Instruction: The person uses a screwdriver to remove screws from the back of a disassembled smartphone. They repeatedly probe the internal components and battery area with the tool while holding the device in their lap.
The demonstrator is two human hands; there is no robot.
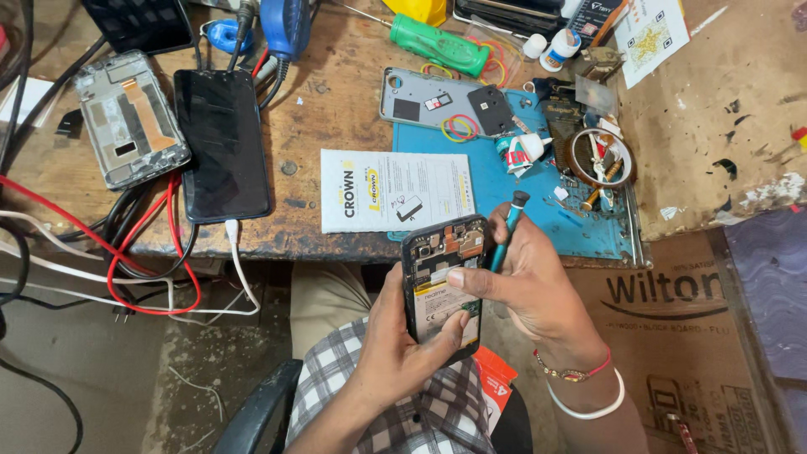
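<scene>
- Upper left of the frame: one stripped phone frame [130, 118] lies face down on the wooden bench [336, 92], its metal plate and orange flex showing. Just beside it, to the right, one intact black phone [223, 143] lies with a white cable plugged in at its lower end. Red, black and white cables tangle below them at the left edge.
- Centre top: one grey back cover [433, 105] rests partly on the blue work mat [538, 202], with rubber bands on and around it, and one green-handled screwdriver [439, 44] lies above it.
- Centre: one white printed packet [395, 192] lies flat at the bench edge.
- Lower centre: the left hand [403, 345] is wrapped round the opened phone [444, 282], held upright over the lap just below the bench edge, thumb pressed on its lower part. Its back is already off, so battery and board are bare; the board shields look to be still in place, so I judge the strip-down is at an early stage.
- Right of centre: the right hand [530, 282] grips one teal screwdriver [507, 229], tip down at the phone's upper right edge, thumb resting across the battery.
- Right: one tape roll [599, 157] with small tools inside sits on the mat.
- Phones counted: three, plus the loose cover. Screwdrivers: two.
</scene>
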